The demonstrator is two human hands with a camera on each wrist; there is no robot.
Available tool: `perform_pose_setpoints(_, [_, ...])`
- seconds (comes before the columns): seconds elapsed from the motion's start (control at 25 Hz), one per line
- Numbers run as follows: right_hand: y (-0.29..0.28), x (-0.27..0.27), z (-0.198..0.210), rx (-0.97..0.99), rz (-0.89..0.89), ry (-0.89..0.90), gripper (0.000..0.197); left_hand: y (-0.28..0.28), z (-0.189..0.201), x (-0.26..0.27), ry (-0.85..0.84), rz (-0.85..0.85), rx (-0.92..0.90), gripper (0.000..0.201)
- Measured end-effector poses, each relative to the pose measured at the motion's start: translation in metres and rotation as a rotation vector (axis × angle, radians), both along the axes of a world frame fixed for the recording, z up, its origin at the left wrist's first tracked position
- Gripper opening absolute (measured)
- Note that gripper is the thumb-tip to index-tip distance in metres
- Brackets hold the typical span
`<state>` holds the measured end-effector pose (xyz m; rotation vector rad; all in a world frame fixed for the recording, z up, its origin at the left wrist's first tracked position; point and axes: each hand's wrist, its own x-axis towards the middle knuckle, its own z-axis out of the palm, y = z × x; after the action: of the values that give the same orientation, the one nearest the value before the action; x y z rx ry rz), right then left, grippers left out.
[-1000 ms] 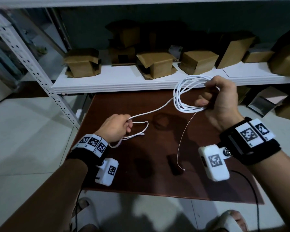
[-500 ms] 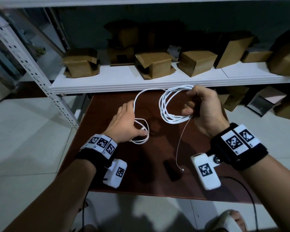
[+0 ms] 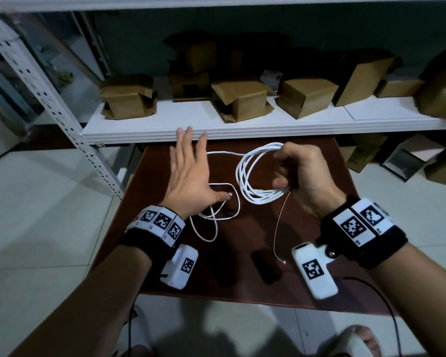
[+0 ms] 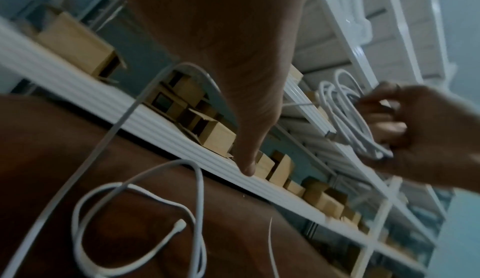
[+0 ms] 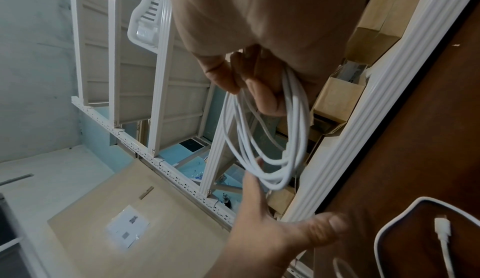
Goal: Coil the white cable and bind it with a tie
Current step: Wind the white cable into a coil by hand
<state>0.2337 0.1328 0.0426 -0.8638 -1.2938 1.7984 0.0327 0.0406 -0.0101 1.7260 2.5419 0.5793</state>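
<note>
My right hand [image 3: 301, 173] grips a coil of several loops of the white cable [image 3: 245, 176] above the brown table [image 3: 165, 258]; its fingers [image 5: 259, 81] curl round the bundle [image 5: 272, 142]. A thin white tie [image 3: 277, 228] hangs from that fist down to the table. A single strand runs from the coil's top to my left hand [image 3: 193, 173], which is spread flat with straight fingers and grips nothing. The cable's loose tail [image 3: 216, 217] lies looped on the table under that hand, its connector [image 4: 179, 223] lying free.
A white shelf board [image 3: 242, 127] with several cardboard boxes [image 3: 242, 99] runs just beyond the table, close to my left fingertips. A perforated shelf upright [image 3: 62, 112] stands at the left. More boxes [image 3: 410, 161] sit on the floor at the right.
My left hand has let go of the cable, opened flat and reached forward toward the shelf. My right hand has carried the coil left and lower, closer to the left hand.
</note>
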Motion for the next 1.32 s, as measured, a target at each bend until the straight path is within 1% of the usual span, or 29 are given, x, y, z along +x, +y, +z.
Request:
perform_pose_setpoints(0.04, [-0.001, -0.001, 0.000, 0.002, 0.012, -0.001, 0.030, 0.000, 0.003, 0.004, 0.120, -0.059, 0.014, 0.141])
perform_pose_setpoints(0.08, [-0.003, -0.002, 0.000, 0.004, 0.030, -0.006, 0.031, 0.000, 0.005, 0.008, 0.179, -0.119, 0.041, 0.134])
perform_pose_setpoints(0.12, [-0.004, -0.003, 0.000, 0.008, 0.052, -0.015, 0.033, 0.001, 0.005, 0.012, 0.164, -0.173, 0.084, 0.124])
perform_pose_setpoints(0.16, [-0.006, -0.004, 0.000, 0.012, 0.075, -0.026, 0.035, 0.002, 0.005, 0.016, 0.059, -0.213, 0.130, 0.112])
perform_pose_setpoints(0.2, [-0.008, -0.004, -0.001, 0.013, 0.094, -0.035, 0.037, 0.003, 0.004, 0.018, -0.117, -0.250, 0.174, 0.096])
perform_pose_setpoints(0.24, [-0.010, -0.005, -0.002, 0.012, 0.105, -0.036, 0.036, 0.004, 0.002, 0.020, -0.297, -0.287, 0.215, 0.077])
perform_pose_setpoints(0.28, [-0.011, -0.005, -0.003, 0.004, 0.105, -0.026, 0.034, 0.005, 0.000, 0.021, -0.427, -0.323, 0.255, 0.054])
perform_pose_setpoints(0.32, [-0.010, -0.005, -0.003, -0.010, 0.097, -0.010, 0.033, 0.006, -0.001, 0.022, -0.498, -0.343, 0.281, 0.035])
perform_pose_setpoints(0.36, [-0.009, -0.005, -0.004, -0.027, 0.081, 0.003, 0.031, 0.006, 0.000, 0.024, -0.572, -0.345, 0.285, 0.028])
perform_pose_setpoints(0.4, [-0.008, -0.005, -0.004, -0.048, 0.063, 0.014, 0.029, 0.007, 0.001, 0.026, -0.669, -0.338, 0.270, 0.029])
perform_pose_setpoints(0.48, [-0.005, -0.005, -0.004, -0.087, 0.025, 0.028, 0.026, 0.009, 0.004, 0.030, -0.957, -0.336, 0.200, 0.034])
perform_pose_setpoints(0.52, [-0.004, -0.005, -0.004, -0.101, 0.008, 0.034, 0.027, 0.009, 0.004, 0.032, -1.070, -0.343, 0.156, 0.036])
perform_pose_setpoints(0.6, [-0.004, -0.006, -0.003, -0.122, -0.021, 0.037, 0.032, 0.008, 0.004, 0.033, -1.177, -0.364, 0.097, 0.038])
perform_pose_setpoints(0.72, [-0.005, -0.006, -0.001, -0.148, -0.057, 0.034, 0.044, 0.003, 0.003, 0.031, -1.207, -0.435, 0.071, 0.044])
perform_pose_setpoints(0.76, [-0.004, -0.006, 0.000, -0.154, -0.070, 0.033, 0.045, 0.002, 0.003, 0.030, -1.206, -0.465, 0.055, 0.047])
perform_pose_setpoints(0.84, [-0.003, -0.005, -0.001, -0.152, -0.091, 0.031, 0.039, -0.001, 0.005, 0.029, -1.206, -0.529, 0.036, 0.049])
perform_pose_setpoints(0.96, [0.000, -0.004, -0.002, -0.130, -0.107, 0.022, 0.033, -0.002, 0.010, 0.025, -1.298, -0.580, 0.080, 0.053])
perform_pose_setpoints(1.08, [0.002, -0.003, -0.001, -0.124, -0.116, 0.004, 0.040, -0.001, 0.011, 0.023, -1.385, -0.560, 0.119, 0.059])
perform_pose_setpoints(1.16, [0.002, -0.004, -0.001, -0.123, -0.123, -0.030, 0.045, -0.001, 0.013, 0.024, -1.467, -0.537, 0.143, 0.067])
perform_pose_setpoints(1.2, [0.002, -0.004, -0.001, -0.122, -0.126, -0.046, 0.046, 0.000, 0.014, 0.025, -1.491, -0.514, 0.154, 0.067])
perform_pose_setpoints(1.24, [0.002, -0.005, -0.002, -0.117, -0.126, -0.057, 0.046, 0.001, 0.015, 0.027, -1.484, -0.480, 0.159, 0.063])
perform_pose_setpoints(1.32, [0.002, -0.006, -0.002, -0.101, -0.129, -0.075, 0.047, 0.003, 0.015, 0.031, -1.394, -0.410, 0.150, 0.049])
